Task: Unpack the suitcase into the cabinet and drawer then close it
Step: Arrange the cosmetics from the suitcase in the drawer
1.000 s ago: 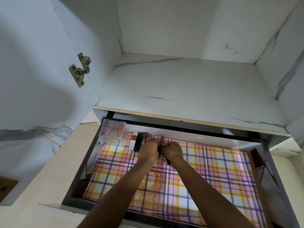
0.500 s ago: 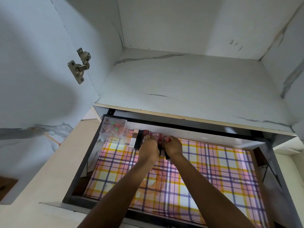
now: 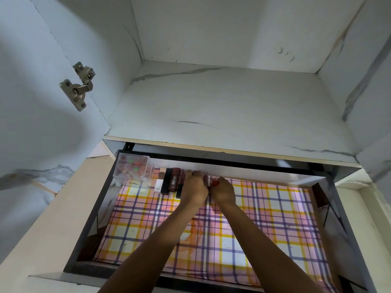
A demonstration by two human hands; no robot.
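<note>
Both hands at far edge of open drawer (image 3: 110, 199), mid-frame: left hand (image 3: 195, 190) and right hand (image 3: 223, 190) curled over small boxes (image 3: 172, 182); grip hidden, fingers blurred.

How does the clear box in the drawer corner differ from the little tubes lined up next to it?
The clear box is see-through, showing small round pieces inside; the tubes are opaque, in white, black and dark red. The box is one broad cube, while the tubes are slim and lie side by side in a row. The left hand touches the tubes, not the box. Both sit at the back of the drawer.
</note>
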